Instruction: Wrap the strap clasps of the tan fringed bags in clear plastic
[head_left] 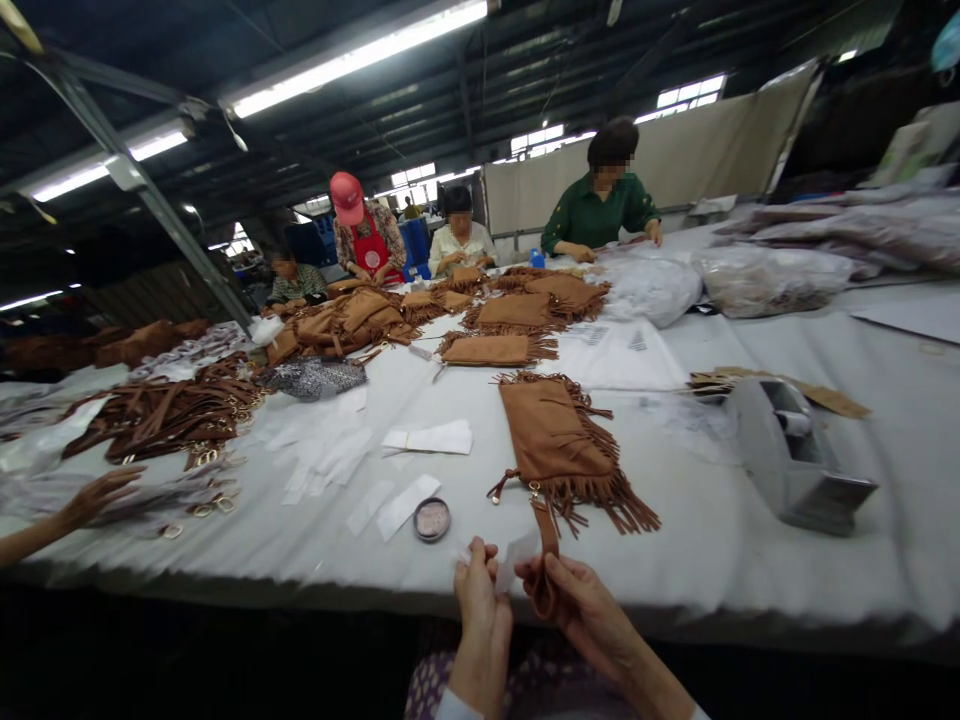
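Note:
At the table's front edge, my left hand (478, 590) is closed on a thin white slip (517, 556) that sticks out to its right. Beside it, my right hand (589, 600) pinches a brown strap (547, 530), whose lower end is looped. The strap runs up to a gold clasp on a brown fringed bag (553, 430) lying flat on the white cloth. Left of the bag are a small round tin (432, 520) and loose white slips (409, 505), with a banded white stack (429, 438) farther back.
A grey tape dispenser (799, 455) stands at the right. Brown straps (176, 405) and fringed bags (352, 320) are heaped left and farther back. Another person's hand (101, 495) reaches in at the left edge. Several people work across the table (750, 580); plastic-wrapped bundles (772, 280) lie back right.

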